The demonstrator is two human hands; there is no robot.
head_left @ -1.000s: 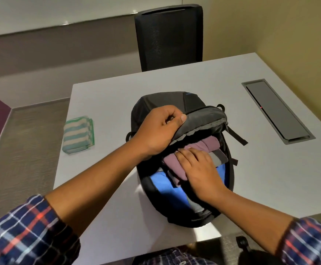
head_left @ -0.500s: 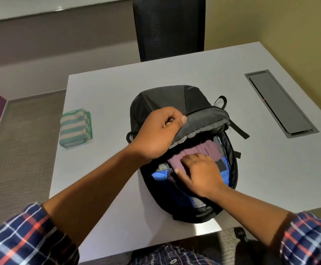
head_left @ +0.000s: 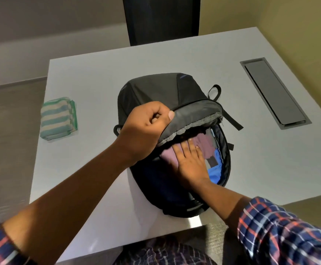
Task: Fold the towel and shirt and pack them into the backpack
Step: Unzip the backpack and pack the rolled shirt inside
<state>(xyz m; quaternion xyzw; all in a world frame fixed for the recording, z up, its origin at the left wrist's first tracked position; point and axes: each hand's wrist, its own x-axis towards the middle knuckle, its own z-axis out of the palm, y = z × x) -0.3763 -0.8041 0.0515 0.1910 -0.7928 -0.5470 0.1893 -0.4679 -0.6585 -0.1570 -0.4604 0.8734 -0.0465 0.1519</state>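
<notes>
Shirt [head_left: 203,145] inside open backpack [head_left: 156,88]

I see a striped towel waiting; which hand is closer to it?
Left. The left hand grips the backpack flap, right of the towel; the right hand lies farther right, flat on the shirt.

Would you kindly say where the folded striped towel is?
Head view: the folded striped towel lies left on the white table, apart from the black backpack.

Looking past the grip at a black chair back [head_left: 161,18] standing at the far edge of the white table [head_left: 90,77]; finding a grey recessed hatch [head_left: 274,92] to the right, an olive wall [head_left: 299,25] beyond it, grey carpet [head_left: 8,131] lying far left.
</notes>
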